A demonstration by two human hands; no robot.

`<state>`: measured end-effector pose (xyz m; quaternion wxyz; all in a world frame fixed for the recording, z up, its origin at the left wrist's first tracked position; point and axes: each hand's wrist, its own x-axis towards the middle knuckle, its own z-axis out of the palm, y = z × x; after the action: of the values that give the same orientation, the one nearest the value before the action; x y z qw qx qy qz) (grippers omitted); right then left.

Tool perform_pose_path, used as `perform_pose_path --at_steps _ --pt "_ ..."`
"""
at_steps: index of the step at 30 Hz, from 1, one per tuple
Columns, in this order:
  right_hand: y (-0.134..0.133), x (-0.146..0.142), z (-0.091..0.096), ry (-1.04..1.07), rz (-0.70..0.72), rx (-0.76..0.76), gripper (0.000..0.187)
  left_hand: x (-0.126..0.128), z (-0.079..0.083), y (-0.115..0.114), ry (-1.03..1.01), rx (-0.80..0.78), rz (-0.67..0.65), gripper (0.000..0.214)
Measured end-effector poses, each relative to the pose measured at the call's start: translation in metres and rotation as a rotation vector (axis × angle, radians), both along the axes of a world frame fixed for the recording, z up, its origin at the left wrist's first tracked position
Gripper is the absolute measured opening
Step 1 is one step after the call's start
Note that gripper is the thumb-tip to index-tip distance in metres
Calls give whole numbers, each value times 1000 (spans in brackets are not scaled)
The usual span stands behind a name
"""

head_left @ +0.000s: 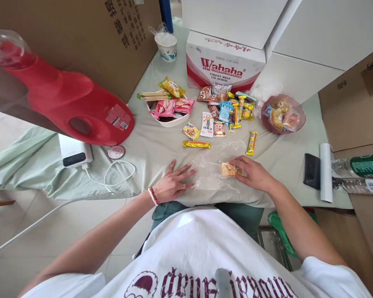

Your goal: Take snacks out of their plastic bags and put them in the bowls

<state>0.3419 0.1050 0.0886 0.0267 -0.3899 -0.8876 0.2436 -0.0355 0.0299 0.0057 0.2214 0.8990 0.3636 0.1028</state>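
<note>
My left hand (pixel 174 182) lies with fingers spread on the left edge of a clear plastic bag (pixel 205 171), which is flat on the cloth-covered table. Between the fingers and thumb of my right hand (pixel 253 171) is a small wrapped pastry (pixel 229 169), resting over the right part of the bag. Just beyond the bag lie a yellow snack bar (pixel 196 144), a yellow cookie packet (pixel 191 131) and a white snack packet (pixel 207 125). Another yellow bar (pixel 251 143) sits beyond my right hand.
A pile of small snacks (pixel 226 108) stands before a Wahaba carton (pixel 225 62). To its left is a white bowl of packets (pixel 174 121); to its right, a pink bowl (pixel 269 124). A large red bottle (pixel 81 99) is at left, bottles (pixel 360 166) at right.
</note>
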Motion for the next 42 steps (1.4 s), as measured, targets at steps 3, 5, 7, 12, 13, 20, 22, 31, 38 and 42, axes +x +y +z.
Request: perform_pose_path --at_steps 3,5,7,12,13,20,22,31,38,42 --pt "7 -32 -4 -67 60 -19 49 0 2 0 -21 -40 26 40" --pt "9 -46 -16 -103 65 -64 50 -1 1 -1 -40 -15 39 34" --pt "6 -47 -28 -55 58 -95 51 -1 0 -2 -54 16 58 28" --pt "-33 -14 -30 256 -28 6 58 9 -6 -7 -89 -17 208 58" --pt "-45 -7 -28 254 -32 30 65 13 -7 -8 -102 -23 247 67" --pt "-66 9 -38 138 -17 64 31 36 -8 -11 -264 -28 541 31" --pt "-45 8 -39 253 -48 0 30 37 -9 -8 -340 -43 649 26" --pt "36 1 -31 -207 -325 -155 28 40 -21 23 -289 209 1063 22" --pt "76 -41 -19 -92 -93 138 65 35 0 -10 -218 461 1104 28" --pt "100 -80 -27 -131 1 -25 59 51 5 -28 -156 269 704 33"
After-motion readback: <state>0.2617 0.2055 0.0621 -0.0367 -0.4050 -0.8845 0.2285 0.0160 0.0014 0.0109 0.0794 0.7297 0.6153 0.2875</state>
